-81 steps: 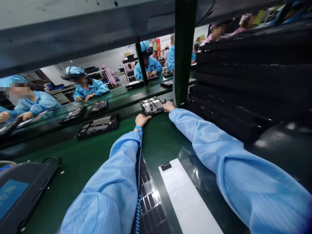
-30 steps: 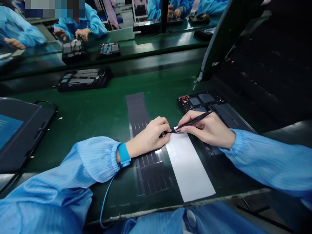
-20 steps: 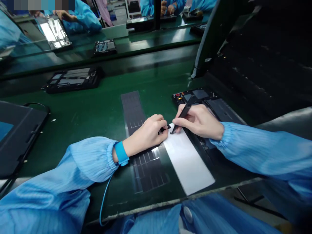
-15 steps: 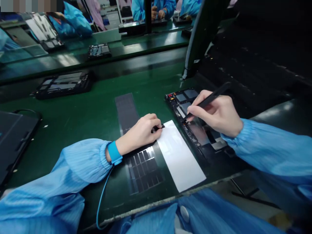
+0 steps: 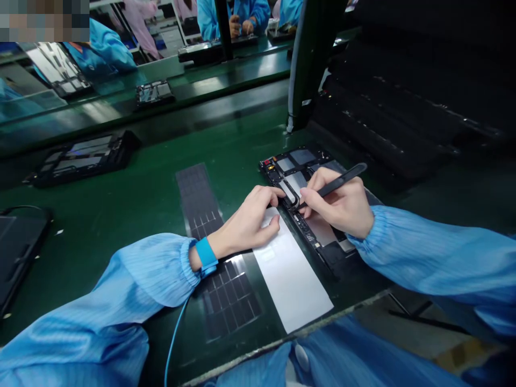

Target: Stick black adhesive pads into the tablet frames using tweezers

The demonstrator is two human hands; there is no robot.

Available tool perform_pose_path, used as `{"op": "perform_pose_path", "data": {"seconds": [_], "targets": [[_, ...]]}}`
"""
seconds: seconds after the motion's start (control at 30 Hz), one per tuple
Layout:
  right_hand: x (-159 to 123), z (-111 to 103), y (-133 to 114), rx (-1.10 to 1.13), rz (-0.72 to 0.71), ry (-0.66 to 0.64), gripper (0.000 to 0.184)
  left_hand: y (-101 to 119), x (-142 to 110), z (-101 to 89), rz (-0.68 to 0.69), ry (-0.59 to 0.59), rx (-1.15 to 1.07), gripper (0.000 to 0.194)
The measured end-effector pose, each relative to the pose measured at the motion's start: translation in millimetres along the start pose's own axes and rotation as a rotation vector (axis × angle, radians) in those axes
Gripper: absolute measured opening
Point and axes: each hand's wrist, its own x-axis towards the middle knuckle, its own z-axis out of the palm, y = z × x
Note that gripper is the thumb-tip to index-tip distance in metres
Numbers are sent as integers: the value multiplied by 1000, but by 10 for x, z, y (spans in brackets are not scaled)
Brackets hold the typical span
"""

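At about three o'clock from the left hand (image 5: pixel 245 220) lies the open device (image 5: pixel 296 180), flat on the green surface (image 5: pixel 153 199), its long axis slanting from eleven o'clock to five. The right hand (image 5: pixel 346 207) is the nearer one, poised over the device and pinching a slim dark tool (image 5: pixel 342 180), whose tip points toward eight o'clock, close to the near long edge. The left hand keeps thumb and forefinger narrowly parted, nothing visible between them, its forefinger at that edge, above the white sheet (image 5: pixel 292 274)
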Motion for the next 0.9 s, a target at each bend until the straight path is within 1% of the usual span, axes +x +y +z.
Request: {"op": "perform_pose_path", "data": {"seconds": [0.17,0.27,0.33,0.43,0.6,0.73,0.83,0.9], "targets": [[-6,-1,-3,-40,5,-28,20,15,2,-24,-16,-22,-2,17],[-6,4,-16,-137,-51,-52,20,29,4,-29,-22,-41,-3,15],[-3,6,-27,-192,-91,-90,21,34,4,-31,-14,-49,-8,15],[-7,4,-44,-203,-96,-128,22,36,5,-35,-5,-63,-10,16],[-28,-1,-53,-180,-88,-52,20,45,6,-43,1,-77,-2,17],[-40,0,-51,-159,-95,-60,19,37,9,-46,9,-84,11,16],[-51,-4,-56,-97,-39,-16,19,29,17,-44,27,-108,40,15],[-55,-8,-62,-52,14,14,20,48,18,-40,60,-152,122,14]]}}
